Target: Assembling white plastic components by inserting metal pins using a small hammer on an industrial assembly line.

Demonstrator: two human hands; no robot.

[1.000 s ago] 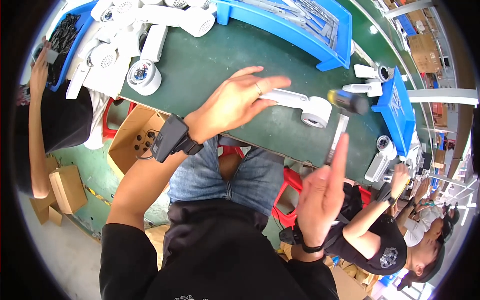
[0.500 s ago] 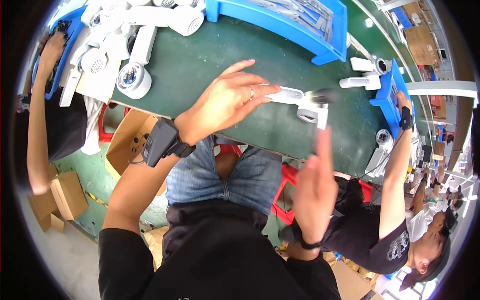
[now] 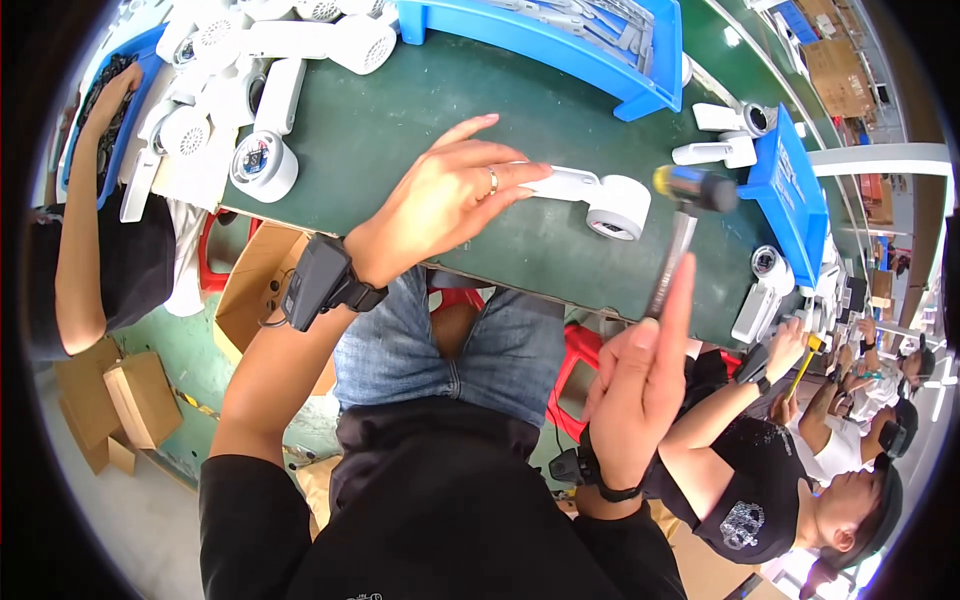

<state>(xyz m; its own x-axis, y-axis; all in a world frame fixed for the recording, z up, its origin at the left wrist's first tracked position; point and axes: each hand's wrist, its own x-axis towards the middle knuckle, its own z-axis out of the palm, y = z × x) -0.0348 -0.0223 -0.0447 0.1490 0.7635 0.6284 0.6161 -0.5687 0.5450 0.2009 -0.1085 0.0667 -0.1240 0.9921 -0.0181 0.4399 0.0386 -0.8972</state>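
Note:
A white handheld-fan body point(image 3: 618, 202) lies on the green tabletop, its round head at the right end and its handle pointing left. My left hand point(image 3: 440, 210), with a ring on one finger, grips the handle end between thumb and fingers. In my right hand point(image 3: 637, 405) is a mallet point(image 3: 674, 255) with a metal shaft and a yellow-and-black head. Its head is raised to the right of the fan body, apart from it and slightly blurred. The index finger lies stretched along the shaft.
White fan parts point(image 3: 262, 165) are piled at the far left. A blue bin point(image 3: 520, 38) of grey parts stands at the back, another blue bin point(image 3: 795, 215) at the right. An open carton point(image 3: 250, 275) sits left of my knees. Co-workers' arms point(image 3: 80, 230) work on both sides.
The mallet head has moved from over the fan head to the right, clear of it. My left hand keeps its grip. The right co-worker's hand has left the blue bin and moved nearer.

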